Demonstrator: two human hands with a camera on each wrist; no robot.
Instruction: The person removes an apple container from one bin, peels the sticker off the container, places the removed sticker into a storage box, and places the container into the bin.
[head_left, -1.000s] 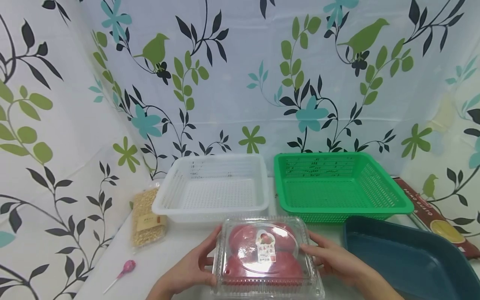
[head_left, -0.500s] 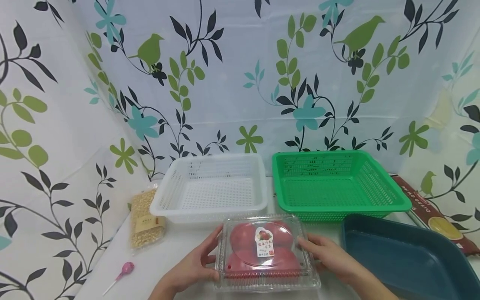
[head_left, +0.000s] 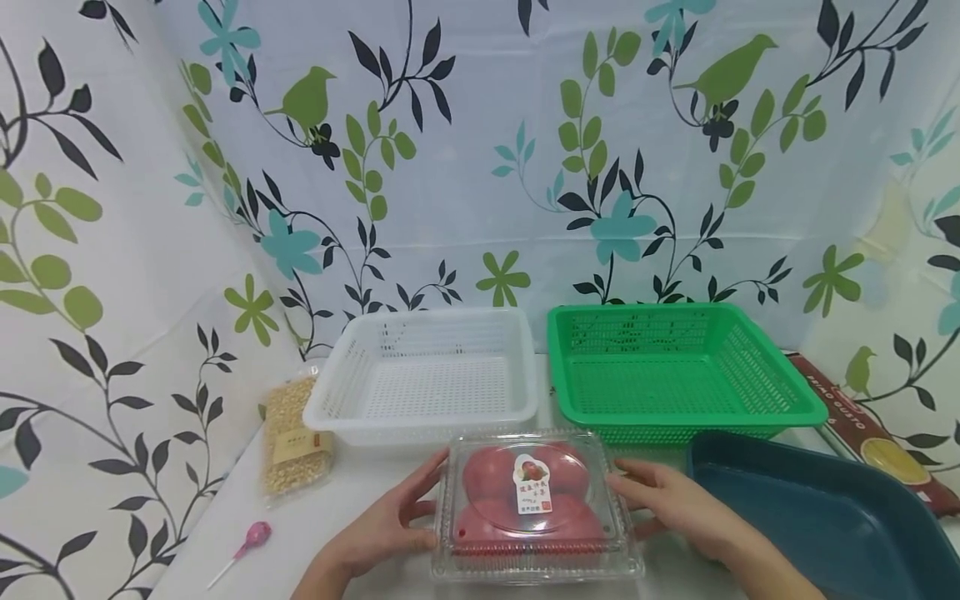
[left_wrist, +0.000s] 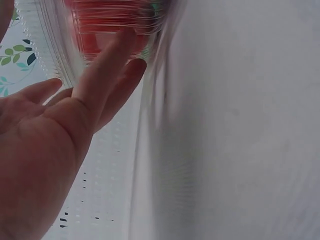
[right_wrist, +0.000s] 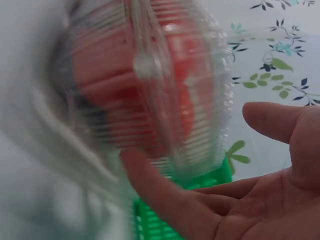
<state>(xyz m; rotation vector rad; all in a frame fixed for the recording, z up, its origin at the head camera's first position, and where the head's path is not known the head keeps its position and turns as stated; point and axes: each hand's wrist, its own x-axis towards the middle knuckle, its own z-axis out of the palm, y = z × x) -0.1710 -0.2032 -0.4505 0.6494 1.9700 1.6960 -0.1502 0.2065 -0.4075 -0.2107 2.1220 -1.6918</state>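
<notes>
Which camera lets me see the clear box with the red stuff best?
The head view, because it shows the whole clear box from above, with its label and red contents. The left wrist view catches only part, cut off at the top. The right wrist view shows one side, blurred and also cut off.

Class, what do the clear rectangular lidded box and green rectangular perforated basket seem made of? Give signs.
Clear box: probably thin, glossy plastic; see-through, ribbed, bright reflections. Green basket: likely moulded plastic, perhaps satin finish; even colour, regular openings.
</notes>
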